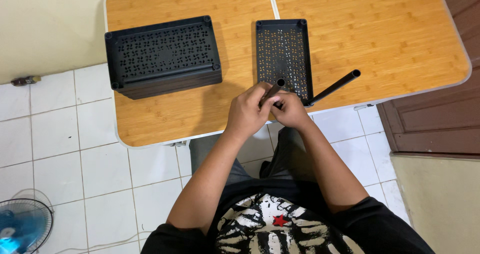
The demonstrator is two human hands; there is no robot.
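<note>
Count: 2 hands, left hand [247, 115] and right hand [290, 111]. 2 black tubes: one tube in the grip [274, 90], one standing tube [334, 87] at the single tray's near corner. 1 single perforated tray [283, 54]. 1 stack of perforated trays [162, 56], layer count unreadable. 1 wooden desk [390, 34]. 1 blue fan [22, 226] on the floor.

1. The desk [390, 29] has a light wooden top with a pale rim and rounded corners; a thin seam runs across it near the middle.
2. The floor [60, 149] is made of white square tiles with grey joints.
3. A cream wall [45, 24] stands at the upper left side.
4. A dark brown wooden door [435, 126] is at the right side.
5. A blue fan [22, 226] with a wire guard is in the lower left corner.
6. The light is soft and even.
</note>
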